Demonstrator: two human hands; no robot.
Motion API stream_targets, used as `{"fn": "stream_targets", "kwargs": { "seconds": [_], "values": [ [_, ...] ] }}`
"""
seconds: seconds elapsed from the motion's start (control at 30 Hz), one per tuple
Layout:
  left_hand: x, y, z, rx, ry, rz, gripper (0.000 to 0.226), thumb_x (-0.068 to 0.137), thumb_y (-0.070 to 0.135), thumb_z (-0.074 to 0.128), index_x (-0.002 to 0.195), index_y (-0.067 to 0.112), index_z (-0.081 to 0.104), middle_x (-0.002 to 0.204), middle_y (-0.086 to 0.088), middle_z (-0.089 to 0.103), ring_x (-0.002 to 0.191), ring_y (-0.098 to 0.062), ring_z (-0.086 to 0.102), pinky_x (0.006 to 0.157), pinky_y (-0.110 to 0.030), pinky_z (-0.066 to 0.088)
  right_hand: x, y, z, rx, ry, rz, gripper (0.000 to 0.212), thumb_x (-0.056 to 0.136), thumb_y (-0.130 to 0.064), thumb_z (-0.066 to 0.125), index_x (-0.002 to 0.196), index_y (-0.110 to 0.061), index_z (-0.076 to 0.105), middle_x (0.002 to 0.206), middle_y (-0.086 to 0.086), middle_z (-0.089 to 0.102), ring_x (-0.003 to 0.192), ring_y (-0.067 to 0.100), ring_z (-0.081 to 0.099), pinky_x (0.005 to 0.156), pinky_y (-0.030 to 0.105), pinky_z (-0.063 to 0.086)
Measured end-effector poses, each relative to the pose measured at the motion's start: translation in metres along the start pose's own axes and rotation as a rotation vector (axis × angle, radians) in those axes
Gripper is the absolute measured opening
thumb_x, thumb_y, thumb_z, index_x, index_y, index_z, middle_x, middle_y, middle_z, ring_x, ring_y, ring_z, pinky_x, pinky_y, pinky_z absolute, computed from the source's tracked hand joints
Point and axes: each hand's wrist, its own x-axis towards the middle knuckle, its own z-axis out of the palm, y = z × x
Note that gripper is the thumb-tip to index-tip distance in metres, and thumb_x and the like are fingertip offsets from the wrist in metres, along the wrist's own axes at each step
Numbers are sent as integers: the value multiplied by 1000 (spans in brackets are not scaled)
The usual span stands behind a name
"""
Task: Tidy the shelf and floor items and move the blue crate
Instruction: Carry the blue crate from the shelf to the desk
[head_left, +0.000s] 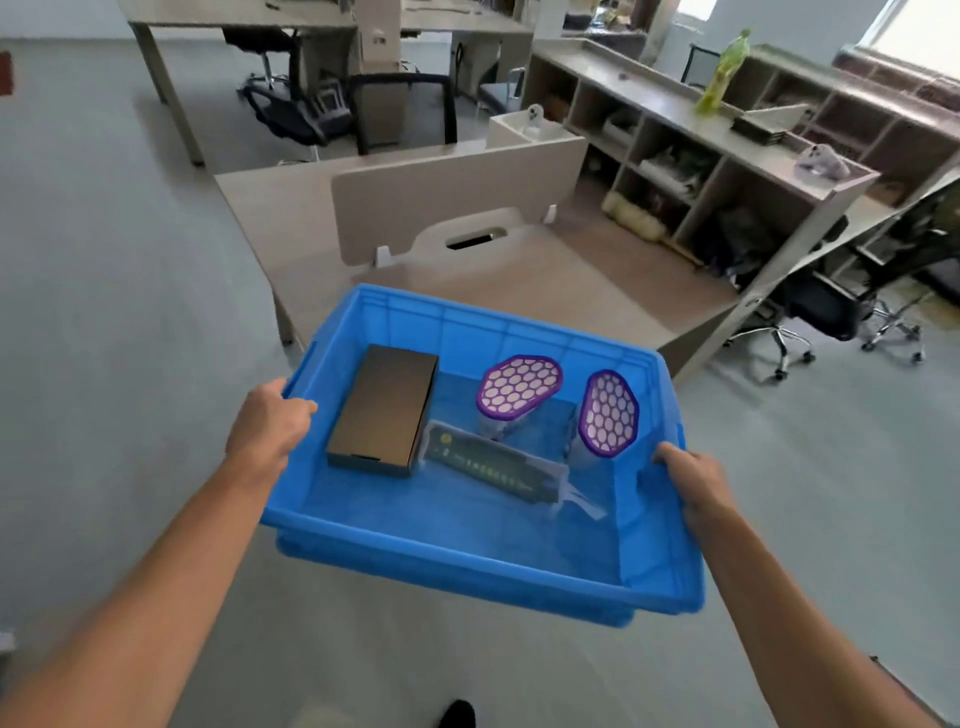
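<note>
I hold a blue crate (447, 564) off the floor in front of me. My left hand (267, 428) grips its left rim and my right hand (696, 483) grips its right rim. Inside lie a dark flat box (384, 410) on the left, two clear containers with purple honeycomb lids (519, 387) (608, 413) tipped on their sides at the right, and a dark device in a clear plastic bag (493, 467) in the middle.
A beige desk (519, 280) with a divider panel (452, 192) stands just beyond the crate. An open shelf unit (691, 156) with a green bottle (722, 73) runs along the right. Office chairs (826, 312) stand at the right and far back. Grey floor lies to the left.
</note>
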Motion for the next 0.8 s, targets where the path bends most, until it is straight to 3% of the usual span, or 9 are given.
{"fn": "stream_targets", "kwargs": {
  "seconds": [0.17, 0.37, 0.5, 0.63, 0.8],
  "values": [
    [22, 67, 95, -48, -34, -36, 30, 69, 24, 63, 97, 14, 69, 88, -18, 70, 82, -40, 66, 75, -50, 55, 94, -41, -50, -26, 28, -15, 15, 77, -17, 63, 84, -6, 68, 77, 9, 68, 71, 28, 67, 71, 40, 57],
    [81, 139, 194, -83, -75, -28, 14, 80, 17, 64, 94, 18, 64, 83, -10, 65, 78, -34, 62, 78, -47, 53, 220, -71, -66, -35, 60, 25, 16, 74, -20, 66, 82, -7, 68, 79, 10, 69, 73, 30, 68, 72, 42, 59],
    [136, 189, 262, -136, -112, -51, 9, 83, 10, 63, 90, 14, 63, 85, -15, 62, 74, -31, 57, 68, -44, 49, 300, -102, -67, -27, 60, 60, 14, 77, -17, 65, 83, -5, 68, 77, 10, 68, 70, 28, 66, 62, 33, 53],
    [178, 243, 325, -193, -139, -93, 12, 86, 2, 61, 94, 11, 61, 87, -14, 59, 78, -28, 54, 69, -39, 43, 379, -144, -75, -54, 77, 76, 16, 76, -17, 64, 82, -4, 69, 77, 11, 69, 71, 29, 67, 70, 40, 57],
    [214, 285, 387, -189, -58, -122, 15, 85, 6, 61, 100, 9, 63, 86, -11, 61, 76, -28, 54, 68, -36, 43, 478, -201, -76, -93, 9, 54, 15, 77, -16, 63, 85, -5, 69, 79, 12, 71, 70, 30, 68, 70, 41, 58]
  ]
}}
